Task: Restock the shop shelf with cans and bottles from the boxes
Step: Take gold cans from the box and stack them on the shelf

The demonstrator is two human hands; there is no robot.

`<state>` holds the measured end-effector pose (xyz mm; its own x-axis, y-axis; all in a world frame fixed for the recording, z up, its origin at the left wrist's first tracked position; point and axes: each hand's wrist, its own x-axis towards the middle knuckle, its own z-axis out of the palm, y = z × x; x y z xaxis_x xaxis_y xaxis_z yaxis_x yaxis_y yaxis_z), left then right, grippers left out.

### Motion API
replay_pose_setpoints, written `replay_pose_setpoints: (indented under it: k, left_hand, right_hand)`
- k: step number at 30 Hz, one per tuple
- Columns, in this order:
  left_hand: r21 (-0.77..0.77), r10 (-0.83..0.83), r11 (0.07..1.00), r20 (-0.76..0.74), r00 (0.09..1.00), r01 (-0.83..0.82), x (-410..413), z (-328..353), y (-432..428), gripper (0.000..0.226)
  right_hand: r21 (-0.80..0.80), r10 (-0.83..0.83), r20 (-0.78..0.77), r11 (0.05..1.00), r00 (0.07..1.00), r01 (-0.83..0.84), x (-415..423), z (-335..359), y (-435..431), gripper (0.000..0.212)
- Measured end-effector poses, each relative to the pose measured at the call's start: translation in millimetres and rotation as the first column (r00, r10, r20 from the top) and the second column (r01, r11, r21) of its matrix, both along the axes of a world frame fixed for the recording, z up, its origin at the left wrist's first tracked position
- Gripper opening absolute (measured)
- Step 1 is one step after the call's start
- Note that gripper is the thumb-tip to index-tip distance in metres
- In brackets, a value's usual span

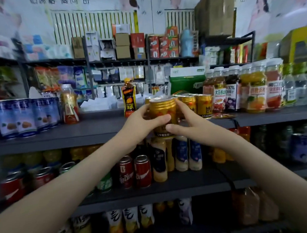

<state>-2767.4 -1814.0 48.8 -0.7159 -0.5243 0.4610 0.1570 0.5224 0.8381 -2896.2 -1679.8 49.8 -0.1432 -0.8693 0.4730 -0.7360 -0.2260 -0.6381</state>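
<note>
A gold can [164,109] is held upright in front of the dark top shelf [97,131], just above its front edge. My left hand [142,119] grips its left side, thumb across the front. From the right, my right hand [186,122] holds the same can, with its thumb under the lower part. Behind it stand several matching gold cans [202,103] on the shelf. The can's bottom edge is partly hidden by my right thumb.
On the top shelf stand blue-labelled cans [26,116] at the left, a gold bottle [69,104], an orange-capped dark bottle [129,98] and juice bottles [253,89] at the right. Red cans [135,171] and cream bottles [181,154] fill the shelf below.
</note>
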Motion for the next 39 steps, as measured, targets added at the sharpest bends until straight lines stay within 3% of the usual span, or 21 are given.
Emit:
replay_pose_setpoints:
  k: [4,7,9,15,20,25,28,30,34,36,39]
  left_hand:
    - [0.030,0.048,0.998,0.023,0.999,-0.049,-36,17,-51,0.049]
    - [-0.026,0.106,0.994,0.073,0.992,-0.104,-60,26,-83,0.048]
    - [-0.093,0.136,0.988,0.126,0.983,-0.125,-74,29,-99,0.053]
    - [-0.065,0.145,0.989,0.206,0.968,-0.135,-101,18,-126,0.055]
    - [-0.006,0.175,0.984,0.136,0.975,-0.176,-108,15,-136,0.061]
    - [-0.154,0.281,0.955,0.195,0.940,-0.254,-109,14,-121,0.065]
    - [-0.315,0.436,0.868,0.109,0.893,-0.385,-109,9,-104,0.071]
    - [-0.355,0.485,0.812,-0.034,0.874,-0.464,-103,7,-92,0.068]
    - [-0.418,0.548,0.681,-0.253,0.797,-0.601,-69,-12,-64,0.044]
    - [-0.444,0.569,0.646,-0.262,0.780,-0.621,-43,-39,-44,0.033]
    - [-0.402,0.587,0.708,-0.121,0.800,-0.581,8,-88,-19,0.024]
  right_hand:
    - [-0.108,-0.219,-0.130,0.973,0.967,0.206,-54,18,-30,0.081]
    - [-0.117,-0.424,-0.422,0.902,0.801,0.416,-92,22,-59,0.080]
    - [-0.094,-0.481,-0.513,0.855,0.711,0.510,-107,23,-76,0.082]
    - [-0.136,-0.475,-0.598,0.854,0.645,0.502,-131,17,-106,0.082]
    - [-0.262,-0.536,-0.593,0.834,0.601,0.486,-136,2,-119,0.078]
    - [-0.270,-0.529,-0.586,0.842,0.614,0.467,-144,-3,-121,0.083]
    - [-0.307,-0.552,-0.613,0.826,0.565,0.474,-134,-7,-115,0.088]
    - [-0.404,-0.582,-0.564,0.813,0.586,0.419,-117,-8,-108,0.085]
    - [-0.472,-0.429,-0.460,0.860,0.778,0.195,-69,-20,-93,0.069]
    - [-0.373,-0.246,-0.463,0.926,0.851,0.065,-42,-37,-90,0.063]
    - [-0.218,0.002,-0.418,0.971,0.908,-0.102,4,-72,-97,0.054]
